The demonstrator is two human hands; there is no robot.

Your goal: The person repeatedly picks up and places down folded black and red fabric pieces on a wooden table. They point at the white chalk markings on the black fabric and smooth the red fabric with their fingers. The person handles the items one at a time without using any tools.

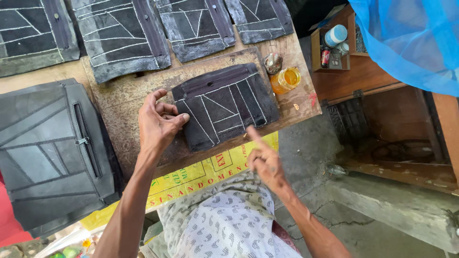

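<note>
A small glass jar (286, 79) stood at the right end of the board (124, 102), and it held a yellow-orange liquid. Its lid (272, 62), dirty and shiny, lay just beside it, a little farther from the person. Further right, an open wooden box (330, 64) held a white tub with a blue top (335, 35), a small red can (325, 57) and some other small things that I could not tell.

The panel (224, 106) lay flat in the middle of the board, a little turned. It was a dark grey, almost black piece of leather-like material, with a strip along its far edge and white lines across it that made triangles and boxes. Its edges looked rough.

The left hand (158, 122) rested at the left edge of the panel, the fingers curled and narrow, with the thumb tip touching the panel; it held nothing. The right hand (264, 160) was at the near edge, with the index finger straight and its tip touching the panel's lower corner, the other fingers folded in, holding nothing.

Four similar panels (122, 36) lay in a row on the surface (43, 74) beyond the board. A dark bag (48, 153) with a zipper lay to the left. A yellow printed sack (215, 169) showed under the near edge of the board.
</note>
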